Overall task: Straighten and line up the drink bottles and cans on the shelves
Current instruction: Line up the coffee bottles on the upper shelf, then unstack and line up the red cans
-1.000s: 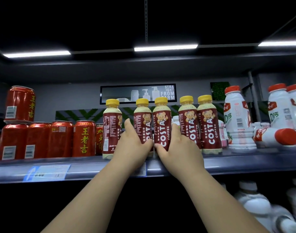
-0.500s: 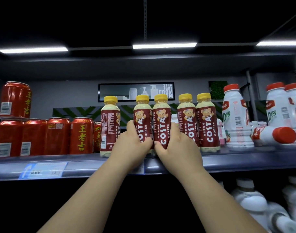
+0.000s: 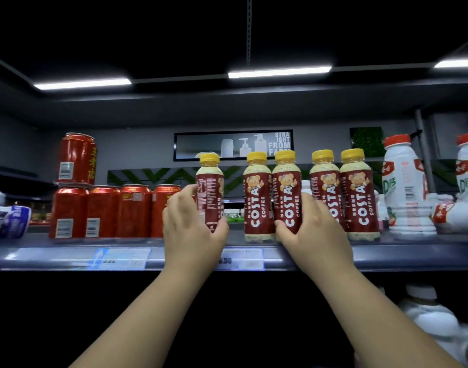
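1. Five coffee bottles (image 3: 357, 203) with yellow caps stand upright in one row near the front edge of the shelf (image 3: 400, 257).
2. The left hand (image 3: 190, 227) holds the leftmost bottle (image 3: 210, 192). The fingers are curled round its left side and the thumb presses on its lower front.
3. This leftmost bottle shows the small print on the back of its label, and a clear gap separates it from the other four.
4. The right hand (image 3: 316, 229) holds the third bottle (image 3: 287, 197). The thumb lies on the lower front, and the fingers go round its right side, into the narrow space before the fourth bottle (image 3: 325, 187).
5. The second bottle (image 3: 257, 200) touches the third bottle, and both show the COSTA name to the front.
6. Several red cans (image 3: 102, 211) stand in a row left of the bottles, and one more can (image 3: 76, 158) stands on top of them.
7. On the right stand white bottles (image 3: 402, 187) with red caps; one white bottle (image 3: 458, 216) lies on its side.
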A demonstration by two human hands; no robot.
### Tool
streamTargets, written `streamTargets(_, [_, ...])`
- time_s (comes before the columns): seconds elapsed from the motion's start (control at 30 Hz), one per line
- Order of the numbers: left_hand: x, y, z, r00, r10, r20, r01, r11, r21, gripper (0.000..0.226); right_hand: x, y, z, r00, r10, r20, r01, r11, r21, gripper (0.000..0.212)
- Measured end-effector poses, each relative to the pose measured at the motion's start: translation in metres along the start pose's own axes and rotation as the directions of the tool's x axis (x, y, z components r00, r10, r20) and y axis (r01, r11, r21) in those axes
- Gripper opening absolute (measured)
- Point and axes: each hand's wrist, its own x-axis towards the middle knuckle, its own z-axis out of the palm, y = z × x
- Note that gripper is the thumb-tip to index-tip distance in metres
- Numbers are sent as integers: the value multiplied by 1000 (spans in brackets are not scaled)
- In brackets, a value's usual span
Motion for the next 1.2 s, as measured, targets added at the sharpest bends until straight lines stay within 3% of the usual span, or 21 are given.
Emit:
streamTargets(0.07, [10, -5, -6, 968, -165, 190, 155, 986, 64, 94, -3, -2, 0, 1000, -5, -27, 6, 1000, 4, 73])
streamTargets(0.17, [24, -3, -5, 913, -204, 353, 163, 976, 143, 93, -4, -2, -1, 999, -4, -44, 4, 1000, -1, 74])
streamTargets(0.37, [43, -4, 6, 788, -186, 587, 285, 955, -79, 57, -4, -2, -1, 999, -2, -49, 1, 1000, -19, 71])
streamTargets(0.53, [38, -7, 13, 829, -136, 542, 227, 968, -105, 56, -4, -1, 0, 998, -3, -63, 0, 999, -39, 70])
streamTargets(0.87, [26, 2, 11, 872, -76, 484, 49, 996, 69, 52, -5, 2, 0, 999, -13, -46, 14, 1000, 18, 68])
streamTargets(1.03, [18, -6, -9, 933, -25, 360, 50, 997, -58, 69, -7, 2, 0, 938, -243, -247, 252, 968, 3, 51])
streamTargets(1.1, [16, -19, -27, 956, -1, 294, 16, 999, -49, 67, -15, -16, 1, 915, -269, -301, 313, 944, 108, 48])
streamTargets(1.2, [17, -42, -55, 973, 47, 225, -41, 999, -31, 57, -28, -63, 14, 921, -283, -267, 354, 894, 275, 44])
